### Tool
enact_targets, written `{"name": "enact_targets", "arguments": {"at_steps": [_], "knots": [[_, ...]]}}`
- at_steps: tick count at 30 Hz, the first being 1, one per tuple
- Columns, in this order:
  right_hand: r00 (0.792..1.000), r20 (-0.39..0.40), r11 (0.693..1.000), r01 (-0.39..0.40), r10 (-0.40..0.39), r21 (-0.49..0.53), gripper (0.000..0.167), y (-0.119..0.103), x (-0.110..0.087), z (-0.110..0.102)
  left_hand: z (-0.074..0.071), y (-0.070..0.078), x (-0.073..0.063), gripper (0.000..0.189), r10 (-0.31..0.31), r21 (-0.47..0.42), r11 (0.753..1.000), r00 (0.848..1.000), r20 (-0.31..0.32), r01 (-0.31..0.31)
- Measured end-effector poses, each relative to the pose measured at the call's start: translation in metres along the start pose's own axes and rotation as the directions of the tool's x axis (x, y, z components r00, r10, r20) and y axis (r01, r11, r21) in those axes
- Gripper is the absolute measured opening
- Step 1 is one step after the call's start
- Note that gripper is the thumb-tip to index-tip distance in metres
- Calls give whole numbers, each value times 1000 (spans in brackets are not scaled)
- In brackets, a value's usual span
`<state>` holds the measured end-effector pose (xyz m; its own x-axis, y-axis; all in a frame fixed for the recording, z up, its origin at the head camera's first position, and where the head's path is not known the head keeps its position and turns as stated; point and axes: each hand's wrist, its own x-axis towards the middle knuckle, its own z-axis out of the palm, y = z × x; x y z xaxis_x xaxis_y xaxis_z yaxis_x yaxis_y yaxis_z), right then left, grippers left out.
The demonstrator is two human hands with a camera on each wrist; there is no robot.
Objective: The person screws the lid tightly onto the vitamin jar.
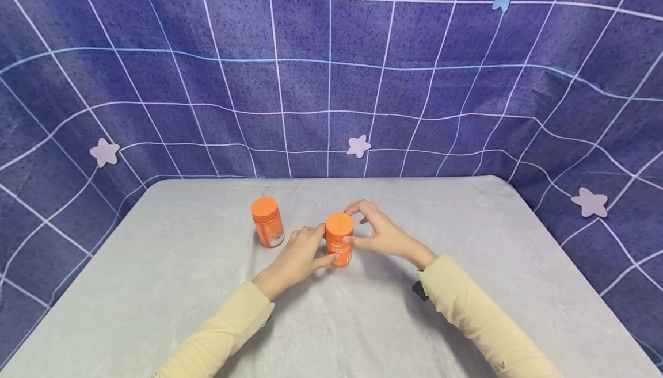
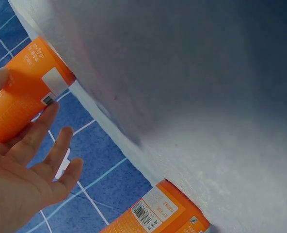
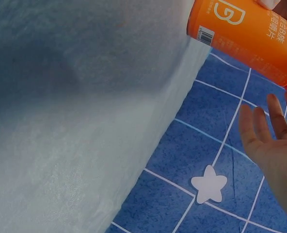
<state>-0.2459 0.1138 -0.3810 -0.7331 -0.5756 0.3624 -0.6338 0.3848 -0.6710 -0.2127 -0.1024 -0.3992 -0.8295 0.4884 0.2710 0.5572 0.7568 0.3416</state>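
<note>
An orange vitamin bottle (image 1: 339,247) with an orange screw lid (image 1: 339,224) stands upright on the table between both hands. My left hand (image 1: 297,254) holds its body from the left, thumb across the front near the base. From the right, my right hand (image 1: 385,235) has its thumb at the front just under the lid and its index finger at the lid's back edge. In the right wrist view, the other fingers (image 3: 261,127) of that hand are spread away from the bottle. A second orange bottle (image 1: 269,229), lid on, stands to the left, apart from both hands.
A pale grey cloth covers the table (image 1: 440,320). Behind and at both sides hangs a blue-purple curtain (image 1: 305,84) with a grid of lines and star shapes. Something small and black (image 1: 420,291) shows beneath the right sleeve's cuff.
</note>
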Motion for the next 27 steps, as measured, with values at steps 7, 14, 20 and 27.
{"name": "enact_targets", "arguments": {"at_steps": [7, 14, 20, 27], "knots": [[1000, 7, 1000, -11, 11, 27, 43, 0, -1, -2, 1, 1, -1, 53, -1, 7, 1000, 1000, -5, 1], [998, 55, 1000, -4, 4, -10, 50, 1, -1, -7, 3, 2, -2, 53, 1, 19, 1000, 1000, -9, 0], [992, 113, 998, 61, -58, -24, 55, 2, 2, -15, 4, 2, -2, 54, -5, 19, 1000, 1000, 1, 5], [978, 181, 995, 100, -100, 9, 54, -1, 6, -21, 3, 4, -3, 53, -9, 7, 1000, 1000, 0, 9]]}}
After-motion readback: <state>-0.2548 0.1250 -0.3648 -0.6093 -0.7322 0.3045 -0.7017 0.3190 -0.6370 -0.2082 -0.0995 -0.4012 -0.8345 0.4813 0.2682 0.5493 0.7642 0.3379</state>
